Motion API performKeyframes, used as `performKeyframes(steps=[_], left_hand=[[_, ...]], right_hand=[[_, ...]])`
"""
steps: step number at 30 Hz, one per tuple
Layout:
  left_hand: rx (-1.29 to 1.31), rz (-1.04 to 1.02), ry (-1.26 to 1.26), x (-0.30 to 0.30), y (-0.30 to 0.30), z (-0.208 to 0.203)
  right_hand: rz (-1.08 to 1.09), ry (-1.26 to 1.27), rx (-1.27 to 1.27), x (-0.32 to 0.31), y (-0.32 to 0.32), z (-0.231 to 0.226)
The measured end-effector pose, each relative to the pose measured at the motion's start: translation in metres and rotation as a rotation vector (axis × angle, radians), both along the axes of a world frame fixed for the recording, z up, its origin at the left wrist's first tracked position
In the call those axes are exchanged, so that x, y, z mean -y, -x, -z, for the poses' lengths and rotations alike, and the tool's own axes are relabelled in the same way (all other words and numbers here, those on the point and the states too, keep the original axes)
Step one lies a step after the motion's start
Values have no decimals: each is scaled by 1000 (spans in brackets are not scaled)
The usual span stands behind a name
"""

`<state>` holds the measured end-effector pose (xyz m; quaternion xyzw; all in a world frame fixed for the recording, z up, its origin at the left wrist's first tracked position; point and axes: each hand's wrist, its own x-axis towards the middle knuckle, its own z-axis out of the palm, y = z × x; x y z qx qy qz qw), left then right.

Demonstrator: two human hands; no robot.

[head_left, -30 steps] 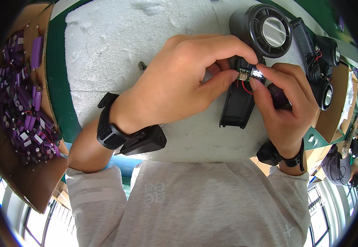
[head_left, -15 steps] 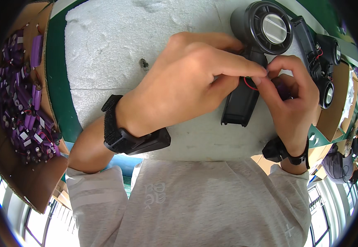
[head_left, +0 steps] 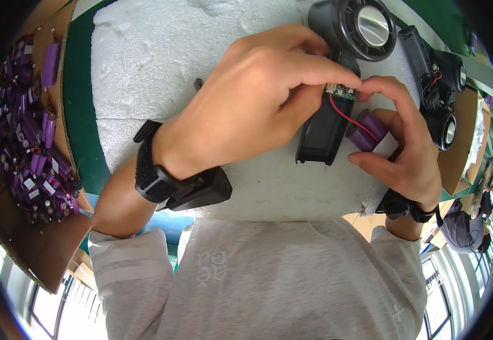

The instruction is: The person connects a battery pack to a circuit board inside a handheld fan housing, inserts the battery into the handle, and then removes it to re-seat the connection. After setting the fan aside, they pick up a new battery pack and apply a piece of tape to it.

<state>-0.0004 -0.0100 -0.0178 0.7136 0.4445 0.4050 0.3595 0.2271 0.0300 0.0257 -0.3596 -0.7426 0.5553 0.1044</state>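
A black handheld fan (head_left: pixel 345 39) lies on the white foam sheet (head_left: pixel 144 62), its round head away from me and its open handle casing (head_left: pixel 321 136) toward me. My left hand (head_left: pixel 252 96) grips it around the neck, thumb and index finger by a small green circuit board (head_left: pixel 340 90). A red wire (head_left: pixel 340 112) runs from that board to a purple battery cell (head_left: pixel 362 133) with a white label, beside the handle. My right hand (head_left: pixel 413 144) curls around this cell, its index fingertip meeting the left one at the board's edge. The fingers partly hide the board.
On the left, a cardboard box (head_left: pixel 48 249) holds many purple battery cells (head_left: pixel 31 130) with wires. More opened black fans (head_left: pixel 443 73) lie at the right edge of the foam, beside another cardboard box (head_left: pixel 467 150). A dark spot (head_left: pixel 199 83) marks the foam.
The fan has shifted slightly away and left. My right thumb has come off the wire and lowered, opening the right hand's pinch; the circuit board and purple cell now show more.
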Motion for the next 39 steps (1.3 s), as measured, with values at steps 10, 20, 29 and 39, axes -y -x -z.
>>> performKeyframes(steps=[10, 20, 29, 39], left_hand=[[75, -23, 121, 1, 1, -3], [111, -76, 159, 2, -3, -1], [107, -69, 141, 1, -4, -1], [108, -75, 160, 3, -6, -2]], right_hand=[[55, -507, 233, 2, -7, -2], [79, -798, 266, 8, -8, -9], [61, -891, 338, 13, -2, -10], [123, -751, 309, 10, -8, -13]])
